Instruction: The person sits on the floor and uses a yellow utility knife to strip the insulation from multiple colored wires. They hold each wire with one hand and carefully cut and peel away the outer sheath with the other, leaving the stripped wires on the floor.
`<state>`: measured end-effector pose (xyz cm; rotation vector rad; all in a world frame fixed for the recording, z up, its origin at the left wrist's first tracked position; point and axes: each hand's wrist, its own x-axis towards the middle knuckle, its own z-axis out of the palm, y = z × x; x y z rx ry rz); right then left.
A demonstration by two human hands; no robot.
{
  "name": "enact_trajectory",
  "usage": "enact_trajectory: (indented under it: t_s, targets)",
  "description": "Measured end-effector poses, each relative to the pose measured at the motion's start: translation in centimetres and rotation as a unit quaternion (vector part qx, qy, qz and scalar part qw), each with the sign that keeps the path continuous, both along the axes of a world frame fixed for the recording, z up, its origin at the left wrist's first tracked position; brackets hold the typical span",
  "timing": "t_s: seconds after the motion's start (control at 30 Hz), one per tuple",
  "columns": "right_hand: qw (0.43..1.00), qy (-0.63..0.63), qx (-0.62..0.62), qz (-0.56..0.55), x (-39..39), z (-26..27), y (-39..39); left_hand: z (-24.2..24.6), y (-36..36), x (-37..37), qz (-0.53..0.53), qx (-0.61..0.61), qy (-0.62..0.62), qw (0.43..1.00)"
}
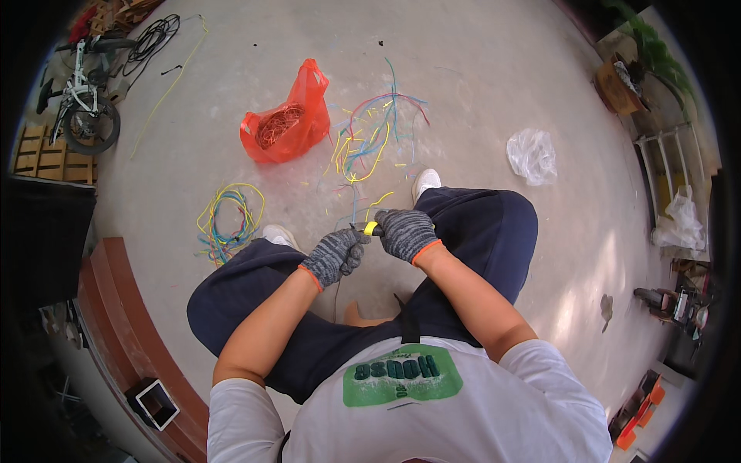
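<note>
My right hand [407, 234], in a grey knitted glove with an orange cuff, grips a tool with a yellow and black handle [372, 229], probably a knife. Its working end meets the fingers of my left hand [336, 257], gloved the same way. A thin bluish wire [354, 202] runs up from the left fingers, which are closed around it; the exact hold is partly hidden. Beyond my hands, cut yellow, blue and red wires [379, 153] lie scattered on the concrete floor. A loose coil of coloured wires [259, 199] rests beside my left shoe [279, 236].
A red plastic bag [312, 116] holds a tangle of copper-coloured wire [279, 126]. To the right lies a crumpled clear plastic bag [531, 156]. A bicycle [87, 95] and a black cable coil [151, 43] are at upper left. Reddish-brown steps [127, 307] run along the left.
</note>
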<state>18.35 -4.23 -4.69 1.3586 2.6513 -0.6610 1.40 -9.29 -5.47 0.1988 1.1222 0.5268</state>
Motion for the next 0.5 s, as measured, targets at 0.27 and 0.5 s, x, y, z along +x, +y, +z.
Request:
enact_trajectory:
  t_s: [0.27, 0.5]
  targets:
    - [0.997, -0.041, -0.066, -0.01, -0.1, -2.7, -0.6, -3.2, -1.8, 1.7, 0.083, -0.069, -0.031, 0.994]
    - [0.989, -0.058, -0.131, -0.03, -0.9, -3.4, 0.0, -3.3, -2.2, 0.8, 0.042, -0.058, -0.057, 0.996]
